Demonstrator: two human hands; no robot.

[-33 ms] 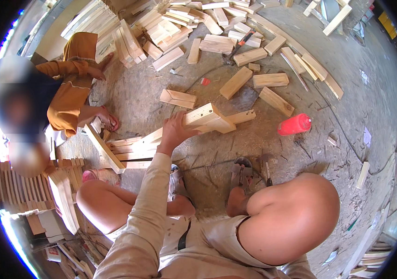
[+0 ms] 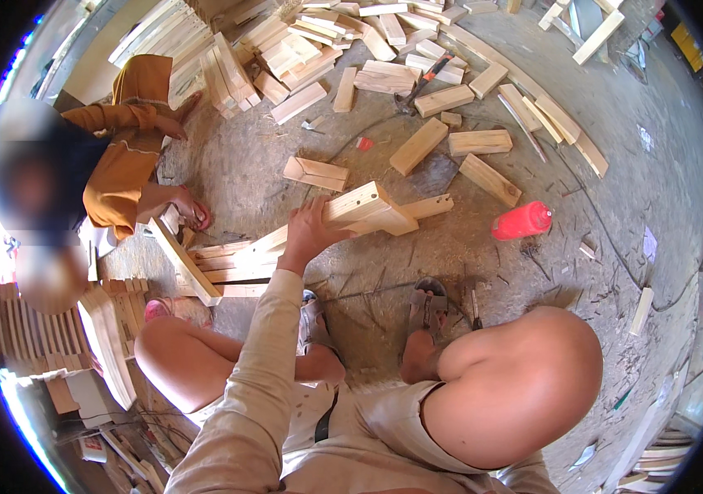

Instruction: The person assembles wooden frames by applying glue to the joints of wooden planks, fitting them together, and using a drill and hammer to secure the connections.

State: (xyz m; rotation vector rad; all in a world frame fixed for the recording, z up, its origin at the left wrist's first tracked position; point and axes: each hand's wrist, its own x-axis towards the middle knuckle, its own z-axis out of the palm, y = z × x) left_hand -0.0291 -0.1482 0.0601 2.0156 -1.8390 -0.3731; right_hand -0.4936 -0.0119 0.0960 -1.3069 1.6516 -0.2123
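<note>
In the head view, the left hand (image 2: 312,236) is coming over the top of a wooden assembly (image 2: 365,204), fingers curling across the far edge, thumb spreading along the near side. That's a half-closed grip, and it's holding pale timber! The right hand is staying out of sight; only a bit of right sleeve (image 2: 528,476) is showing at the lower edge, so I can't tell how that hand is set or what it's holding.

The assembly is lying on the floor ahead of the person's sandalled feet, its long boards running off to the left, where a crosspiece (image 2: 185,263) is slanting over them. Its thick end is pointing right, dark holes dotting the face.

Over to the right, a red bottle (image 2: 522,221) is lying on its side, well apart from the hand. Beyond the timber, loose wooden blocks (image 2: 417,146) are scattering across the concrete, and a hammer (image 2: 424,82) with an orange and black handle is resting among them. Behind it all, a big wood pile (image 2: 302,51) is filling the top.

On the left, a co-worker (image 2: 125,185) in orange-brown clothing is sitting low, and a stack of slats (image 2: 34,329) is standing in neat rows nearby.
</note>
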